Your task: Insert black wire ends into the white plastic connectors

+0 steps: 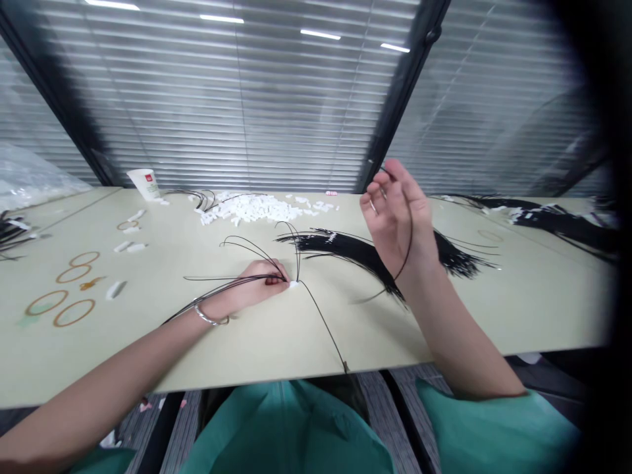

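Observation:
My left hand (pixel 264 283) rests low over the table, its fingers pinched on a small white connector (pixel 294 284). Several thin black wires (pixel 247 245) fan out from around it, some lying back over the wrist. One wire runs from the connector toward the table's front edge. Raised at the right, my right hand (pixel 399 210) has its fingertips closed on a single black wire (pixel 410 245) that curves down across the palm. Behind and below that hand lies a thick bundle of black wires (pixel 355 251).
A heap of small white pieces (pixel 257 208) sits at the back of the table (pixel 237 362). Near it stands a paper cup (pixel 144 184). Rubber bands (pixel 74 313) lie at the left, a plastic bag (pixel 34 178) behind them. Another black wire bundle (pixel 563 222) is at the right.

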